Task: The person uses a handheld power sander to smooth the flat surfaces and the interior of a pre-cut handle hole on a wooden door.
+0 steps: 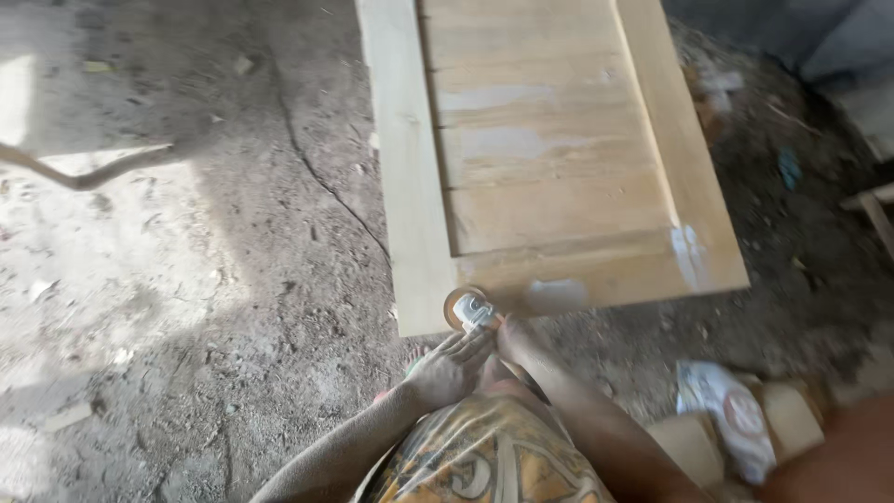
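My left hand [452, 368] lies flat over my right hand [507, 337], and both press a small round sander [470, 309] on the near edge of the big wooden door [549, 158], so it stays steady. The door lies flat on the dirt floor [205, 279]. My right fingers are hidden, so I cannot tell their grip.

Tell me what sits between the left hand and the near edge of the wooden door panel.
In the head view, a small round sanding tool lies there, resting on the panel's near rail. The left hand touches it from behind; the right hand is beside it.
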